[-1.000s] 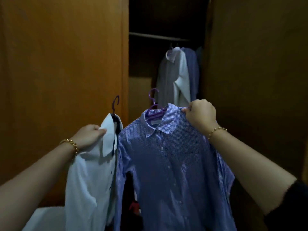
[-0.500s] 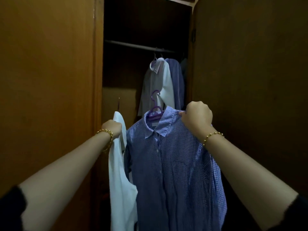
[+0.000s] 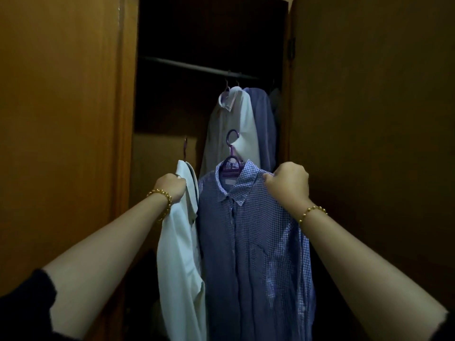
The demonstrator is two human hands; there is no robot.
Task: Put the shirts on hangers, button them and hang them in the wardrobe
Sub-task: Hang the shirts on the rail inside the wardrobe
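My left hand (image 3: 171, 187) grips the shoulder of a white shirt (image 3: 182, 262) on a dark hanger whose hook (image 3: 185, 147) sticks up above the collar. My right hand (image 3: 289, 182) grips the collar and shoulder of a blue checked shirt (image 3: 251, 254), buttoned, on a purple hanger (image 3: 232, 156). Both shirts hang side by side in front of the open wardrobe, below its rail (image 3: 197, 67).
On the rail hang a white shirt (image 3: 234, 124) and a blue shirt (image 3: 266, 124) at the right end; the rail's left part is bare. Wooden wardrobe doors stand at the left (image 3: 61, 119) and right (image 3: 369, 119) of the narrow opening.
Both hands have carried the shirts forward and up toward the wardrobe opening. The white shirt has turned edge-on and drawn close to the checked shirt.
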